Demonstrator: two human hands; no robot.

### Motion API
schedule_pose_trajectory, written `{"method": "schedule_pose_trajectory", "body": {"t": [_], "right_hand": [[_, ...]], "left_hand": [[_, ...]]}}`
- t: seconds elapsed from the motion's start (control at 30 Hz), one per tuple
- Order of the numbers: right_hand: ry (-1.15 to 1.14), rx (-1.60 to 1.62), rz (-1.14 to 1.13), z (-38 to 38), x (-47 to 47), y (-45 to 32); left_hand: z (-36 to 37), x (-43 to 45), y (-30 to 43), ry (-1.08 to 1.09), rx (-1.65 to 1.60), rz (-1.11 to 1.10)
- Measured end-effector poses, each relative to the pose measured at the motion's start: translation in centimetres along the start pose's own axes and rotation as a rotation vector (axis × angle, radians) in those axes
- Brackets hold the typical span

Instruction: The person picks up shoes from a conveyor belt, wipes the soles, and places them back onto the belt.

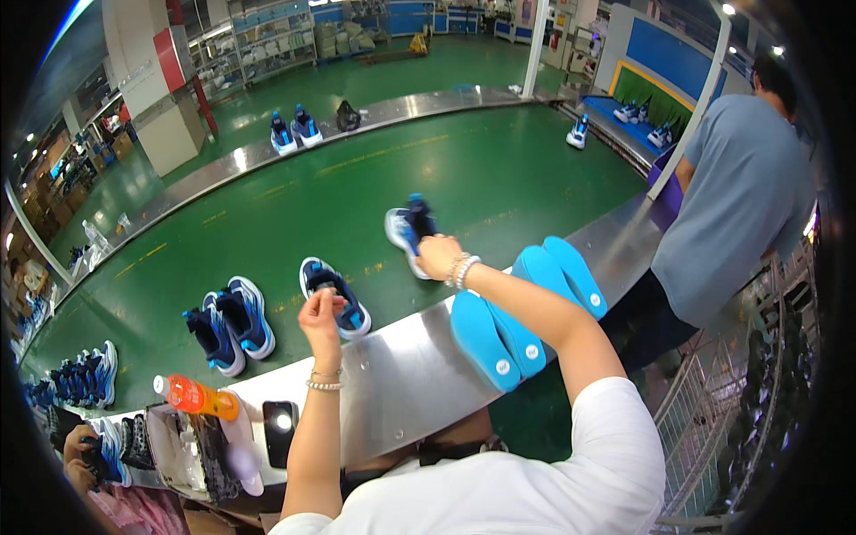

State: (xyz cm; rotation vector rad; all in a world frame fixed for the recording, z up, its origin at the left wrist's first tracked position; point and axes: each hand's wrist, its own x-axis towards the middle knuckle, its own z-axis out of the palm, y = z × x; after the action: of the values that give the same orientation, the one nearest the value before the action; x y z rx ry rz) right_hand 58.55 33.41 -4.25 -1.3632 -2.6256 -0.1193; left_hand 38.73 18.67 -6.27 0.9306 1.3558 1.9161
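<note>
My right hand (440,257) grips a blue sneaker (403,234) with a white sole by its heel end, over the green conveyor belt (267,234); it is slightly blurred. My left hand (322,313) hovers over another blue sneaker (352,311) on the belt, its fingertips pinched together; whether something small is between them cannot be told. To the left stands a pair of like sneakers (251,317). Several light-blue insoles (480,338) lie on the metal ledge (408,381) beneath and beside my right forearm.
An orange drink bottle (200,398), a phone (279,433) and an open box (175,448) are on the ledge at left. Another person's hands (81,455) hold a shoe beyond the box. A person in a grey-blue shirt (749,194) stands at right beside a wire rack (702,414).
</note>
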Motion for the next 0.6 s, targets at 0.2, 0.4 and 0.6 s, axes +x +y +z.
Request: {"method": "schedule_pose_trajectory", "body": {"t": [0.2, 0.4, 0.6], "right_hand": [[-0.063, 0.53, -0.295, -1.8, -3.8, -6.5], [0.023, 0.532, -0.067, -8.0, -9.7, -3.0], [0.008, 0.19, 0.534, -7.6, -15.3, 4.6]], "left_hand": [[-10.6, -5.6, 12.1, 0.322, 0.406, 0.472], [-25.8, -13.0, 17.7, 0.832, 1.142, 0.324], [-31.7, -15.1, 14.2, 0.648, 1.822, -0.284]]}}
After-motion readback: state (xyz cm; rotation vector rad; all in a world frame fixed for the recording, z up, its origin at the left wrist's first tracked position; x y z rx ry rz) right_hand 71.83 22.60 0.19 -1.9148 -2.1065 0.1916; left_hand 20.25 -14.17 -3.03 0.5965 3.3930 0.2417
